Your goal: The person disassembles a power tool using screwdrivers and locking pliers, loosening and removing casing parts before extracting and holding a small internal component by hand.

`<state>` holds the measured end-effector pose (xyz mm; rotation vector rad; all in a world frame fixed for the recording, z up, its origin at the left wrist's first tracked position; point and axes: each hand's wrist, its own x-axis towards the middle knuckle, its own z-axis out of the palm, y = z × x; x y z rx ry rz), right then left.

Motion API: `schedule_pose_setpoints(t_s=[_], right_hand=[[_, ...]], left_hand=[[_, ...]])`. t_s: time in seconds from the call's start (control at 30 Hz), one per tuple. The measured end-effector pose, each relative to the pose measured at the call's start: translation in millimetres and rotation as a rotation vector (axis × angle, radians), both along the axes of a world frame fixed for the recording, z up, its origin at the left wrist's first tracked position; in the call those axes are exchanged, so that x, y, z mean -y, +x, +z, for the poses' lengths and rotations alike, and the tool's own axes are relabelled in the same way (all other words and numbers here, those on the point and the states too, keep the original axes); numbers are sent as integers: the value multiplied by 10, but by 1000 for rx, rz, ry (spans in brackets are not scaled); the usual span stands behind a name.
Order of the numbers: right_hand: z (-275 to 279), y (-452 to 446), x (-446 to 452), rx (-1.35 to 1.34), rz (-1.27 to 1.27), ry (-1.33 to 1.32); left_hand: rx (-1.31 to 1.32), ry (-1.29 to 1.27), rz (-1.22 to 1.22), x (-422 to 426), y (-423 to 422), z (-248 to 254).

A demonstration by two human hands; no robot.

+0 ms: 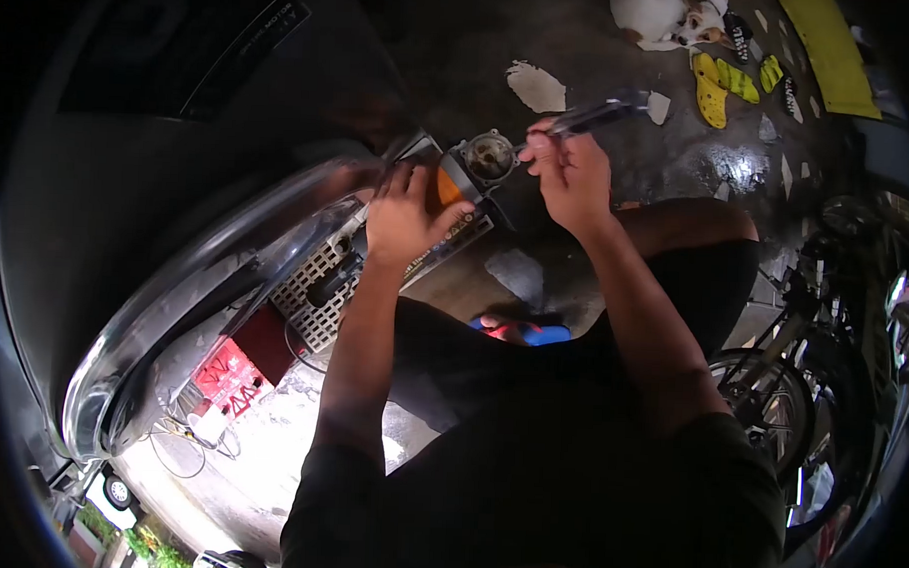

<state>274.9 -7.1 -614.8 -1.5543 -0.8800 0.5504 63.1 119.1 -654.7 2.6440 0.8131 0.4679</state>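
A grey metal casing (459,171) with an orange side lies before me; its round end housing (488,156) is open, showing a brownish inside. My left hand (409,218) reaches over the casing from above, the fingers on one side and the thumb on the other, gripping it. To the right of the housing, my right hand (570,173) is closed around a dark-handled tool (606,111) shaped like a screwdriver. Motion blurs this tool, and its thin end points at the housing's rim. Whether they touch cannot be made out.
A white perforated crate (323,329) and a red box (233,378) stand at left, beside a chrome bumper (143,318). A dog (664,16) lies near yellow clogs (711,91) at the top. Motorcycle wheels (771,405) stand at right.
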Motion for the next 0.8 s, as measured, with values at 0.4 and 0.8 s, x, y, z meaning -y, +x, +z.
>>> schedule_pose_setpoints(t_s=[0.4,0.8], right_hand=[[-404,-52,-102,180,61,28],[-258,-53,-214,357,66,-11]], left_hand=[[223,-97,73,20,194,146],[482,-500,-36,30,716,-47]])
